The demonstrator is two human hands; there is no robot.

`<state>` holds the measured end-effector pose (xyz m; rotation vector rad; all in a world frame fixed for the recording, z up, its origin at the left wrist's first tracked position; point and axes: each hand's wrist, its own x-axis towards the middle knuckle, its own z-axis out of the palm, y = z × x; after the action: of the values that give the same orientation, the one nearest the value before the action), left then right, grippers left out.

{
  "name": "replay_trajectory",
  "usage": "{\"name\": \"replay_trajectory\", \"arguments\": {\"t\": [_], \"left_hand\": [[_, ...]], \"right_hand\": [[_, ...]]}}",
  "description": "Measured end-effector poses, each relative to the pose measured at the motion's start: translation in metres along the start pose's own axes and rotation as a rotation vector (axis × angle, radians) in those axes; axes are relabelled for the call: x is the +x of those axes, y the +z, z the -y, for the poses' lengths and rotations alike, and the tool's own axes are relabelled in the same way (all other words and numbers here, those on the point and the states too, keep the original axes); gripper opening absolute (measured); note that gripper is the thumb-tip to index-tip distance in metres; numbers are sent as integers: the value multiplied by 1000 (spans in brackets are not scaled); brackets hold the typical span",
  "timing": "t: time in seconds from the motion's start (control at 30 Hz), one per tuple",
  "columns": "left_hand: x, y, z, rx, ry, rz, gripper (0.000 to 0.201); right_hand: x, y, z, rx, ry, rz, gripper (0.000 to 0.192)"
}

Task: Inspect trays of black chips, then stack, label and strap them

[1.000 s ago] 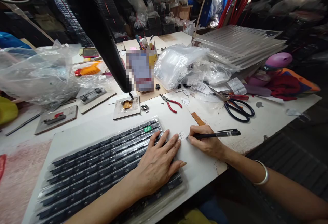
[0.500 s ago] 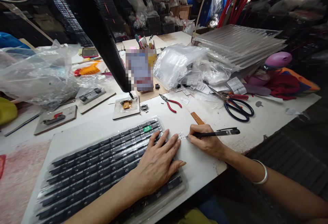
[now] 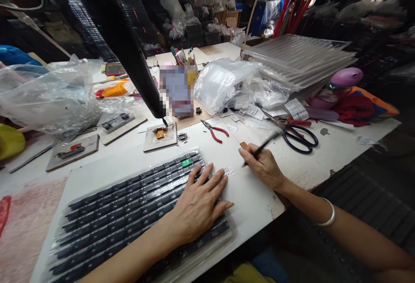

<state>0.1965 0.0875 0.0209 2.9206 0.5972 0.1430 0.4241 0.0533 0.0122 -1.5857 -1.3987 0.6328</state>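
My left hand lies flat with its fingers spread over the right end of a clear plastic tray filled with rows of black parts. A green label sticks to the tray's far corner. Just past my left fingertips is a small white paper slip with handwriting, partly covered by them. My right hand is closed round a black pen, blurred by motion, its tip raised to the right of the slip. A brown strip shows beside my right fingers.
Red-handled pliers and dark-handled scissors lie beyond my hands. Plastic bags and stacked clear trays stand behind. A black arm reaches down over a small board.
My right hand has lifted the pen off the paper slip and moved slightly up and right; the pen now tilts more steeply. My left hand stays on the tray.
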Motion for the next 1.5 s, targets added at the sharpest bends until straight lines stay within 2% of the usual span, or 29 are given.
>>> {"name": "replay_trajectory", "arguments": {"t": [0.1, 0.13, 0.2, 0.27, 0.37, 0.43, 0.5, 0.57, 0.63, 0.7, 0.77, 0.83, 0.9, 0.93, 1.0, 1.07, 1.23, 1.37, 1.5], "left_hand": [[-1, -1, 0, -12, 1, 8, 51], [-1, -2, 0, -17, -3, 9, 51], [-2, -3, -1, -31, -13, 10, 50], [-2, -4, -1, -48, -15, 10, 48], [-2, -5, -4, -63, -14, 7, 49], [-1, -6, -5, -65, -23, 12, 52], [-4, -10, -5, -66, -38, 25, 56], [-17, -15, 0, -60, -89, 38, 59], [-50, -19, 12, -36, -206, 37, 60], [-104, -17, 29, 7, -376, 4, 59], [-172, -9, 47, 68, -591, -103, 56], [-238, 3, 59, 67, -770, -266, 57], [-285, 15, 62, -14, -865, -405, 57], [-297, 20, 59, -48, -898, -450, 56], [-302, 26, 48, -82, -949, -528, 54], [-289, 27, 37, -79, -972, -561, 54], [-254, 25, 17, -68, -952, -556, 57], [-253, 24, -1, -47, -880, -558, 51], [-253, 20, -16, -10, -839, -466, 77]], "right_hand": [[19, -16, -2, -451, 131, 82, 44], [23, -20, -2, -609, 149, 76, 41], [25, -20, -1, -807, 85, -3, 27], [20, -13, 2, -802, -74, -43, 14], [6, 6, 5, -614, -252, 131, 8], [-1, 17, 6, -542, -291, 221, 5], [-3, 22, 6, -527, -297, 224, 9], [-2, 23, 4, -497, -293, 221, 13], [-1, 21, 1, -452, -278, 217, 15], [-1, 19, 1, -396, -246, 200, 16], [-5, 18, 2, -326, -191, 177, 15], [-13, 21, 8, -253, -140, 166, 15], [-24, 28, 18, -128, -107, 188, 17], [-30, 33, 25, -32, -85, 213, 18], [-40, 43, 38, 200, -5, 265, 21], [-46, 52, 48, 402, 97, 284, 26], [-38, 59, 49, 701, 260, 120, 40], [-26, 47, 49, 785, 325, 76, 43], [-19, 21, 66, 964, 273, 155, 35]]}}
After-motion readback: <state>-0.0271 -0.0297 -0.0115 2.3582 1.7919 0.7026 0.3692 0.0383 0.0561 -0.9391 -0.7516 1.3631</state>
